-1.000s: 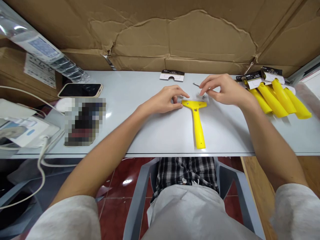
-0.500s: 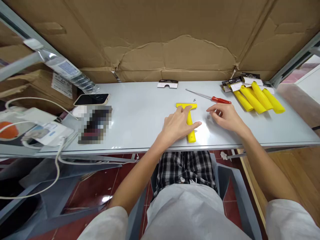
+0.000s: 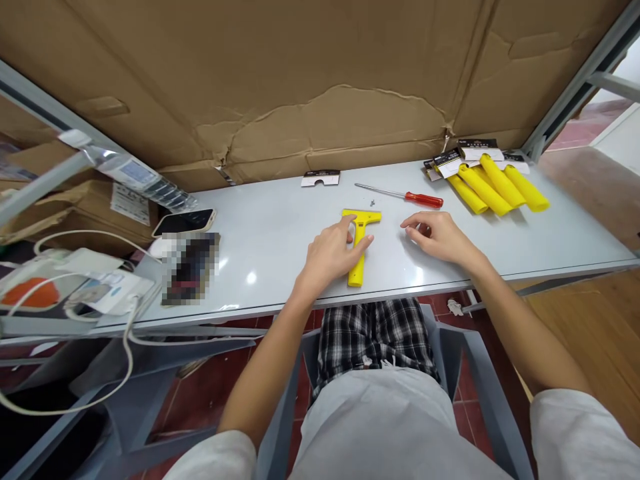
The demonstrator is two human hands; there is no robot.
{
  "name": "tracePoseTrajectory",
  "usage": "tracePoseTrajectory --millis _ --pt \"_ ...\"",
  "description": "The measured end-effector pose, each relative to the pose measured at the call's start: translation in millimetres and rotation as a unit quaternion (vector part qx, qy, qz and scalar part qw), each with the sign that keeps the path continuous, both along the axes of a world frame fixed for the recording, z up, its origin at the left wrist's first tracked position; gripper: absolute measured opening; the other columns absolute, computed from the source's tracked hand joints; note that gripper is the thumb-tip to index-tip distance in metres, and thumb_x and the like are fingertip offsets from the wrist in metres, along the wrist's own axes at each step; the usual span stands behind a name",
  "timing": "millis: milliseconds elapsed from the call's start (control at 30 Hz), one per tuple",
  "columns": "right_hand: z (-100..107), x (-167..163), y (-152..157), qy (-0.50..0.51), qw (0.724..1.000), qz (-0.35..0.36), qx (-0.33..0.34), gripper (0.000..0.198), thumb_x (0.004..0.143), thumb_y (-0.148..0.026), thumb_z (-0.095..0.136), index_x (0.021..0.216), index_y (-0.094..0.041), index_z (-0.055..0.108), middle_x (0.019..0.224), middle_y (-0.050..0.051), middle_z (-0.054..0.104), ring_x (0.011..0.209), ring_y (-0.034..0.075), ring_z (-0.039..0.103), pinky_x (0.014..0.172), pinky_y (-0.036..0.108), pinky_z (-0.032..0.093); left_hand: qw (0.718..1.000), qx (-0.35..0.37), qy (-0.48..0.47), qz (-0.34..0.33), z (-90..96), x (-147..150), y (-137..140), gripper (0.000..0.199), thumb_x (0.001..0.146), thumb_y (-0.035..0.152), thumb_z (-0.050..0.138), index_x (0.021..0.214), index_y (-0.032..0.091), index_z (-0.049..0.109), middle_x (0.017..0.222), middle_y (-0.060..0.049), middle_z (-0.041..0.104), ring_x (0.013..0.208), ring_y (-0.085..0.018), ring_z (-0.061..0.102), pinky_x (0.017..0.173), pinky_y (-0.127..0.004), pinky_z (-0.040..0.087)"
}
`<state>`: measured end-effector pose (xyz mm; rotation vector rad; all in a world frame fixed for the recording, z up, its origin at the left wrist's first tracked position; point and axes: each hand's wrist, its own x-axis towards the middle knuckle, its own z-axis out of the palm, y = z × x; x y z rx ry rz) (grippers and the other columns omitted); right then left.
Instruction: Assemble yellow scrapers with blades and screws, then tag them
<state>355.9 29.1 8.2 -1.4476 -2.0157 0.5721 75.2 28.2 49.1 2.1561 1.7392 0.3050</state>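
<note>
A yellow T-shaped scraper [image 3: 358,263] lies on the white tabletop, its wide head toward the back. My left hand [image 3: 330,252] rests at its left side, with the index finger by the head and the thumb stretched over the handle; the fingers are apart. To the right, my right hand [image 3: 436,235] hovers by the tabletop with loosely bent fingers, and nothing shows between them. Behind it lies a screwdriver [image 3: 424,199] with a red handle. Small metal bits, perhaps screws [image 3: 372,203], sit between the scraper head and the screwdriver shaft.
Several yellow handles [image 3: 493,190] with header cards are piled at the back right. A loose card [image 3: 321,179] lies near the cardboard wall [image 3: 280,67]. At left are a phone [image 3: 184,223], a blurred-out item [image 3: 191,269], a plastic bottle [image 3: 135,172] and white cables [image 3: 131,347].
The view has shifted, moving the tabletop items leftward in the picture. My left hand has drawn back slightly off the scraper head, showing more of it. My right hand keeps its bent pose.
</note>
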Motion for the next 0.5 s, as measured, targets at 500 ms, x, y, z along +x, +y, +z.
tracePoseTrajectory --millis 500 --pt "-16.7 -9.6 -9.6 -0.076 0.996 -0.022 0.051 0.035 0.106 -0.035 0.055 0.121 -0.021 0.084 0.122 0.007 0.078 0.114 0.022 0.066 0.105 0.038 0.049 0.995 0.042 0.087 0.029 -0.2 23.6 18.7 0.067 0.107 0.066 0.056 0.153 0.016 0.063 0.14 -0.022 0.077 0.123 -0.043 0.075 0.1 -0.052 0.059"
